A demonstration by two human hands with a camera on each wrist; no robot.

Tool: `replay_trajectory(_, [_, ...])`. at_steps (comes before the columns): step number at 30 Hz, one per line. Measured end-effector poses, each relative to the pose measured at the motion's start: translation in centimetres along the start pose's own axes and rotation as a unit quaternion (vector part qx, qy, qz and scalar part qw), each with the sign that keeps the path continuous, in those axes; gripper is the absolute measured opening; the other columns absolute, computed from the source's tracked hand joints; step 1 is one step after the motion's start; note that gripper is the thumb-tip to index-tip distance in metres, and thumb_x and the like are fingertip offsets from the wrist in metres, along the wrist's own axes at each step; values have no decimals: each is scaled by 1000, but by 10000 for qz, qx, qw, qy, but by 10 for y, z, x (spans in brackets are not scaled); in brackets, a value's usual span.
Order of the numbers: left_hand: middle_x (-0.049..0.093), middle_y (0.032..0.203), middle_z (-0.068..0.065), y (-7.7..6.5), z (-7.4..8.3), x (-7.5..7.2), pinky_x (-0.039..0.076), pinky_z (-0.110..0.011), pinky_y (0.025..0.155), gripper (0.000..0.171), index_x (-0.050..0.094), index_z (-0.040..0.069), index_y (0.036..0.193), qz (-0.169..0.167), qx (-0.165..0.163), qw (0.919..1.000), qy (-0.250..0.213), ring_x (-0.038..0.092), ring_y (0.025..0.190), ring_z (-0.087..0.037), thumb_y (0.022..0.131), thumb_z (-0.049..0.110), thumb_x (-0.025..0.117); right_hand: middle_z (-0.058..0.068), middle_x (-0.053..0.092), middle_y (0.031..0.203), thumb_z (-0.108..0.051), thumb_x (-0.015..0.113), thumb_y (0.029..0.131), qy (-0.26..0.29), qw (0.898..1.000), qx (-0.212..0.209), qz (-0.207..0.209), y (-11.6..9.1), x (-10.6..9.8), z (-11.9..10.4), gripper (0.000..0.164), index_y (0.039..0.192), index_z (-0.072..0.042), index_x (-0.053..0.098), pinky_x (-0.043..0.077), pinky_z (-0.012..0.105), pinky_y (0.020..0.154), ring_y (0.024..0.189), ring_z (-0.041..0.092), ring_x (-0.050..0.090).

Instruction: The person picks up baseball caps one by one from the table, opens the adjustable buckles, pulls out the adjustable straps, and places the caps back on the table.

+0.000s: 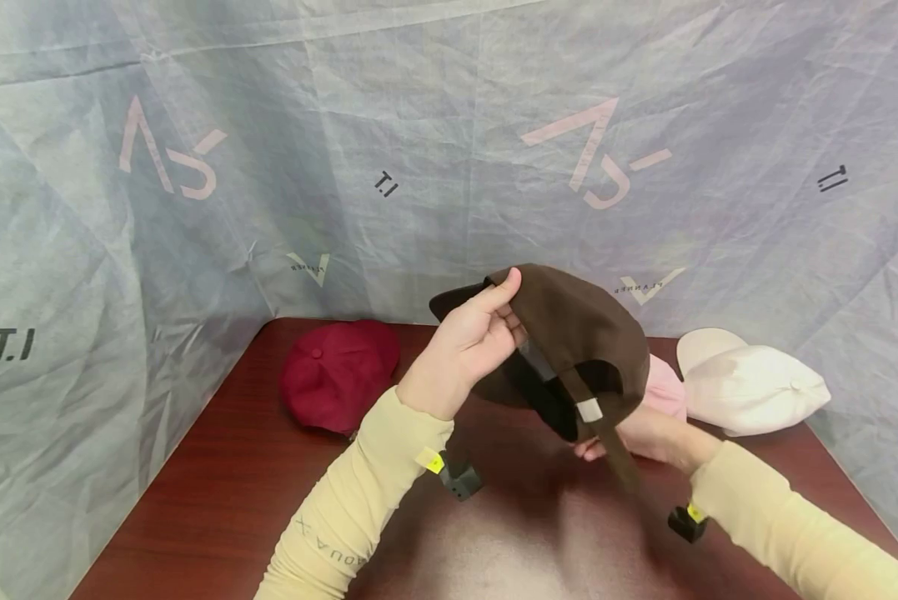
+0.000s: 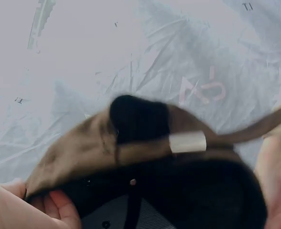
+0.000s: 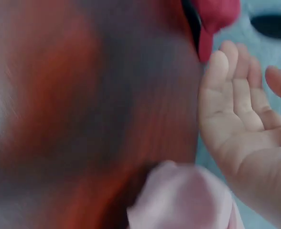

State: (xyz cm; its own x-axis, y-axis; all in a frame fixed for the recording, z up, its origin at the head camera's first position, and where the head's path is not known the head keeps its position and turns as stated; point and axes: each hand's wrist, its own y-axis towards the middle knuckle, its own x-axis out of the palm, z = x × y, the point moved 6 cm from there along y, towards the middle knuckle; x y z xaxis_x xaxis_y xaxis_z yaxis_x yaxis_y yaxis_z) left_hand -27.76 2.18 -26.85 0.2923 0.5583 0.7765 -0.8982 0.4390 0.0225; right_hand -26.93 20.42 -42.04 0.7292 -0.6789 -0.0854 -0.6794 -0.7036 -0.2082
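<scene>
A dark brown baseball cap (image 1: 579,312) is held up above the table, its black inside and back opening facing me. My left hand (image 1: 467,346) pinches the cap's lower edge near the brim, thumb outside and fingers inside the crown. From the back of the cap a loose strap (image 1: 615,454) hangs down past a white tag (image 1: 589,410). My right hand (image 1: 651,433) is behind and below the cap, partly hidden by it. In the right wrist view that hand (image 3: 248,114) shows its palm, fingers extended and nothing in them.
On the reddish-brown table (image 1: 186,492), a dark red cap (image 1: 336,375) lies at the left. A pink cap (image 1: 664,390), partly hidden by the brown one, sits beside a cream cap (image 1: 764,387) at the right. Grey printed cloth (image 1: 449,108) hangs behind the table.
</scene>
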Motion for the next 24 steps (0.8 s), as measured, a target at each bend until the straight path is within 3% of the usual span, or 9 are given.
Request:
replay_trajectory(2, [64,82,2,2,3,-1,34,-27,88,31,64,12,76,77,40,9999,-69,54,91,-14,100,17,46,8,68,94,-11,50,97,546,9979,152,-308,0,13,0,17,101,0,63,55,34,79,85,18,66])
replay_trajectory(5, [63,86,-1,5,7,-3,34,-28,90,27,64,10,79,198,83,9995,-217,52,95,-16,99,15,48,7,69,94,-12,45,99,937,9927,136,-753,1,35,-2,22,102,-1,63,55,32,79,84,17,67])
replay_trajectory(9, [63,84,-1,10,10,-6,38,-27,89,26,64,10,77,378,172,9986,-336,55,90,-16,98,15,50,7,69,101,-6,32,102,1744,9779,-451,-1061,3,54,-13,31,108,-3,62,54,30,84,91,16,67])
replay_trajectory(12, [62,82,-1,14,11,-8,39,-26,87,26,63,10,76,496,246,9973,-475,56,86,-15,98,15,50,11,67,112,-3,25,102,2477,9564,-978,-1200,5,60,-23,38,116,-2,59,51,32,91,102,20,65])
replay_trajectory(15, [60,82,-1,16,12,-10,40,-26,87,23,61,10,77,642,331,9945,-763,55,86,-14,97,15,51,16,60,125,-6,16,103,3370,9201,-1386,-1437,4,62,-29,44,126,1,53,43,35,102,116,25,57])
replay_trajectory(19, [57,82,-2,16,16,-13,41,-26,86,20,60,9,78,787,454,9894,-1133,54,85,-14,95,16,53,21,52,133,-14,10,104,4820,8489,-1593,-1469,3,61,-35,50,131,5,48,32,38,111,126,30,47])
replay_trajectory(22, [56,81,-2,15,20,-15,43,-25,84,20,61,8,78,872,530,9857,-1339,53,83,-14,95,17,54,23,52,129,-18,13,104,5622,8029,-1720,-986,4,52,-40,50,127,8,49,33,39,110,124,32,48])
replay_trajectory(24, [56,82,-2,14,22,-17,43,-25,83,19,60,8,78,936,554,9834,-1452,53,83,-14,94,17,54,23,50,127,-18,16,104,5944,7807,-1839,-574,4,42,-44,47,124,9,49,35,40,108,122,33,48])
